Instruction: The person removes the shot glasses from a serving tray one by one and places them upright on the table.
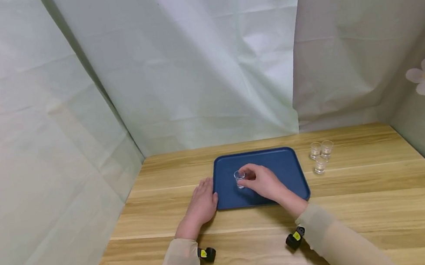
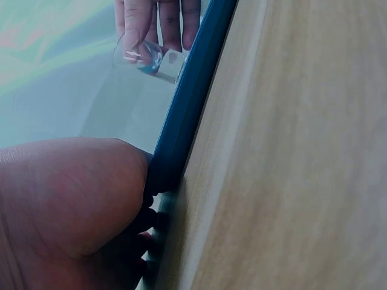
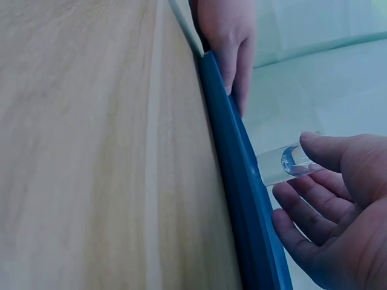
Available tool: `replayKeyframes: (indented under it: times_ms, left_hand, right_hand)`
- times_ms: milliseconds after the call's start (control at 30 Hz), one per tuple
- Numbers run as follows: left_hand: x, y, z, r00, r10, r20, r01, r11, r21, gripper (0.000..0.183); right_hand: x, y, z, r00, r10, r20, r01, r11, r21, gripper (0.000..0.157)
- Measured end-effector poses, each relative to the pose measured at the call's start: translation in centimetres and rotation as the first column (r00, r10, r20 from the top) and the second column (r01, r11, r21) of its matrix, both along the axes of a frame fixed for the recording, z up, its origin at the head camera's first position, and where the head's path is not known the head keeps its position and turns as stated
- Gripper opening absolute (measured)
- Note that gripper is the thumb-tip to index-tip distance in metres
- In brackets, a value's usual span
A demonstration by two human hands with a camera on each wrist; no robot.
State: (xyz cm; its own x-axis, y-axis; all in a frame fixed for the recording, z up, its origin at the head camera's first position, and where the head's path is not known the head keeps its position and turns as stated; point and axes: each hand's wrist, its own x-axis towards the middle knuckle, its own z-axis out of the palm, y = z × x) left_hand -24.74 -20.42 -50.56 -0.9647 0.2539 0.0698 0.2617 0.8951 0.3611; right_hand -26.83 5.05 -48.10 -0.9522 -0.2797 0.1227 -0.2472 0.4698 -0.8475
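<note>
A small clear shot glass [image 1: 239, 183] is upright over the left half of the blue tray [image 1: 278, 160]. My right hand [image 1: 262, 182] pinches this glass near its rim, with the thumb on one side and fingertips on the other, as the right wrist view also shows. The thick base of the glass [image 3: 273, 168] is close to the tray. Along the tray's left edge rests my left hand [image 1: 201, 203], its fingers straight and pointing away from me, the thumb by the rim.
Three more clear shot glasses, one of them nearest me [image 1: 320, 165], stand grouped on the wooden table [image 1: 376, 184] to the right of the tray. Pale cloth [image 1: 198, 77] hangs behind the table and along both sides.
</note>
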Motion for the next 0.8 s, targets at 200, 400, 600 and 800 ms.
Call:
replayKeyframes:
  times_ms: [200,400,600,800]
  left_hand:
    - [-0.1,-0.1,-0.2,1.000,-0.001,0.002,0.001,1.000,0.001,0.058]
    - [-0.1,-0.1,-0.2,1.000,0.001,0.010,-0.001,1.000,0.000,0.058]
    - [0.0,0.0,-0.1,1.000,0.005,0.012,-0.005,1.000,-0.006,0.058]
    - [0.1,0.1,0.1,1.000,0.005,0.016,-0.005,1.000,0.003,0.058]
  right_hand:
    - [0.3,1.1,0.5,1.000,0.001,0.000,-0.001,1.000,0.000,0.033]
    - [0.8,2.6,1.1,1.000,-0.002,-0.012,0.002,1.000,0.009,0.032]
    - [1.2,4.2,1.5,0.999,-0.018,-0.028,0.018,0.999,0.028,0.033]
    - [1.2,5.9,1.5,0.997,-0.034,-0.068,0.036,0.999,0.036,0.032]
